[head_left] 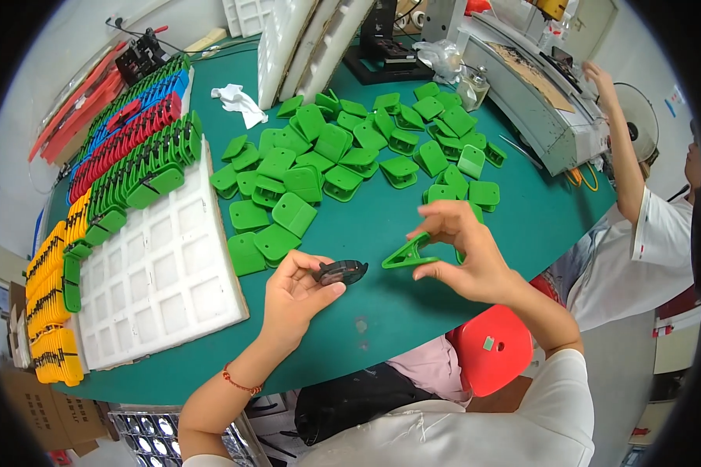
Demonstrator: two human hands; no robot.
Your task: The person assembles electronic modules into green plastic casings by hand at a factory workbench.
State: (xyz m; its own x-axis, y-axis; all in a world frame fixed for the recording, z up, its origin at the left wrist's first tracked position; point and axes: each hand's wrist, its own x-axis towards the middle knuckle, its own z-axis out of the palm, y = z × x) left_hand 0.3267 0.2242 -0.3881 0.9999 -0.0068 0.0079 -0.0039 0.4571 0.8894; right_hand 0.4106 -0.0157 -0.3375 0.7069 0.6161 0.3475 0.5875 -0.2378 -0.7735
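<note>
My left hand (290,302) pinches a small black oval plastic part (343,272) between thumb and fingers, above the green table. Just right of it, my right hand (475,261) holds a green plastic clip (403,256) by its handle end, the pointed jaws toward the black part. A bit of green also shows between the right fingers; my hand hides the rest. The two pieces are apart. Beyond both hands lies a loose pile of green clips (310,123), spread across the table.
At the left, a white gridded tray (160,272) lies beside rows of yellow (48,300), green, red (125,128) and blue clips. White panels (284,47) lean at the back. A grey machine (533,101) stands at the right, near a co-worker's arm (623,148). A red stool (494,350) is below the table edge.
</note>
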